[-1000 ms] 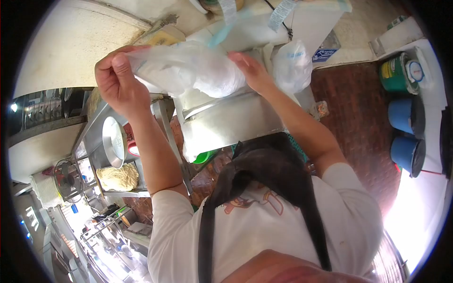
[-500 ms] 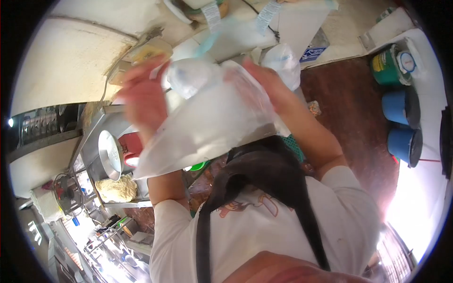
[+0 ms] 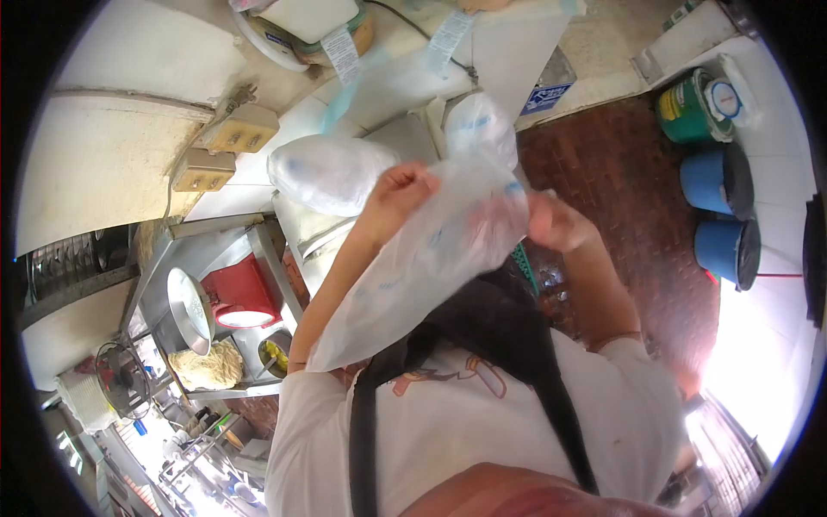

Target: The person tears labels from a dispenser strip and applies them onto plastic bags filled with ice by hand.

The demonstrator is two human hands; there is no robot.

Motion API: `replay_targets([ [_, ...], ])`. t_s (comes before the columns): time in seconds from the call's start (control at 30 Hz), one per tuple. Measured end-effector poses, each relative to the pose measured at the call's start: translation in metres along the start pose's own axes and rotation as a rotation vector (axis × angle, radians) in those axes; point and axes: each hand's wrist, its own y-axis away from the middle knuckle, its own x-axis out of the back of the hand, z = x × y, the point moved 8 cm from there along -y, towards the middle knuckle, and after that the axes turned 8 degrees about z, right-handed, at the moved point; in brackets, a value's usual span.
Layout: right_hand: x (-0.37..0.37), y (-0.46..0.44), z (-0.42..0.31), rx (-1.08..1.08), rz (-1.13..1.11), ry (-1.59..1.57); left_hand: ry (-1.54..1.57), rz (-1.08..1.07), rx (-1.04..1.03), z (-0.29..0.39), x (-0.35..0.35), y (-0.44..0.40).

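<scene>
A large translucent plastic bag [image 3: 405, 267] with faint blue print hangs slantwise before my chest, its narrow corner by my left upper arm. My left hand [image 3: 401, 196] has its fingers pinched on the bag's upper edge. On the other side, my right hand [image 3: 558, 224] grips the bag's wider end; some of its fingers show blurred through the plastic. Just past my left hand lies a full, rounded plastic bag [image 3: 327, 172]. Another whitish plastic bag [image 3: 481, 129] stands beyond the bag between my hands.
On a metal shelf to the left are a metal bowl [image 3: 191, 310], a red container [image 3: 241, 293] and a tan stringy bundle [image 3: 207, 365]. Wall sockets [image 3: 243, 129] sit above. Blue buckets [image 3: 717, 179] and a green bucket [image 3: 689, 108] line the right wall.
My left hand has moved right, from beside the bag to its upper edge. The hands are closer together and the bag is narrower. The view has shifted slightly.
</scene>
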Motion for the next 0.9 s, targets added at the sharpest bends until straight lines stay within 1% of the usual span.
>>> replay_targets([
  [0.03, -0.003, 0.005, -0.001, -0.020, 0.002, 0.083, -0.038, 0.068, -0.061, 0.010, 0.005, -0.002],
  [0.07, -0.001, 0.009, -0.005, -0.084, 0.017, 0.181, 0.058, 0.092, -0.012, 0.012, 0.005, 0.000],
  [0.1, 0.003, 0.011, -0.005, -0.147, 0.034, 0.279, 0.101, 0.057, -0.041, 0.010, 0.006, -0.003],
  [0.17, 0.049, 0.004, 0.013, -0.089, 0.311, 0.106, 0.185, -0.018, -0.105, 0.003, 0.017, -0.013],
  [0.23, 0.079, -0.002, 0.014, -0.024, 0.545, -0.070, 0.374, -0.266, 0.056, 0.007, -0.005, -0.014],
  [0.27, 0.088, -0.008, 0.014, 0.010, 0.634, -0.156, 0.507, -0.242, 0.153, 0.002, -0.019, -0.015],
  [0.3, 0.096, -0.013, 0.014, 0.028, 0.675, -0.219, 0.642, -0.213, 0.252, -0.004, -0.031, -0.013],
  [0.33, 0.105, -0.018, 0.014, 0.049, 0.716, -0.282, 0.679, -0.325, 0.285, -0.007, -0.042, -0.014],
  [0.4, 0.131, -0.035, 0.021, 0.072, 0.710, -0.356, 0.745, -0.559, 0.351, -0.014, -0.055, -0.023],
  [0.47, 0.154, -0.046, 0.036, 0.096, 0.707, -0.435, 0.612, -0.366, -0.003, -0.012, -0.025, -0.065],
  [0.5, 0.160, -0.048, 0.042, 0.103, 0.714, -0.389, 0.537, -0.268, -0.180, -0.002, -0.015, -0.075],
  [0.53, 0.165, -0.049, 0.048, 0.109, 0.721, -0.343, 0.519, 0.097, -0.054, -0.014, 0.007, -0.087],
  [0.6, 0.176, -0.048, 0.059, 0.105, 0.756, -0.077, 0.409, 0.174, -0.038, -0.034, 0.017, -0.108],
  [0.63, 0.188, -0.047, 0.078, 0.111, 0.725, -0.073, 0.356, 0.211, -0.029, -0.049, 0.021, -0.118],
  [0.67, 0.207, -0.042, 0.107, 0.117, 0.696, -0.071, 0.306, 0.130, -0.076, -0.059, 0.013, -0.124],
  [0.7, 0.220, -0.041, 0.124, 0.125, 0.667, -0.069, 0.031, 0.110, -0.180, -0.085, 0.028, -0.141],
  [0.73, 0.228, -0.038, 0.128, 0.095, 0.738, 0.096, -0.149, 0.094, -0.258, -0.101, 0.034, -0.153],
  [0.77, 0.233, -0.035, 0.132, 0.060, 0.808, 0.261, -0.222, 0.098, -0.262, -0.110, 0.033, -0.158],
  [0.83, 0.246, -0.029, 0.147, 0.032, 0.915, 0.477, -0.312, 0.127, -0.249, -0.122, 0.033, -0.169],
  [0.9, 0.256, -0.031, 0.153, 0.055, 0.989, 0.580, -0.386, 0.162, -0.250, -0.130, 0.032, -0.183],
])
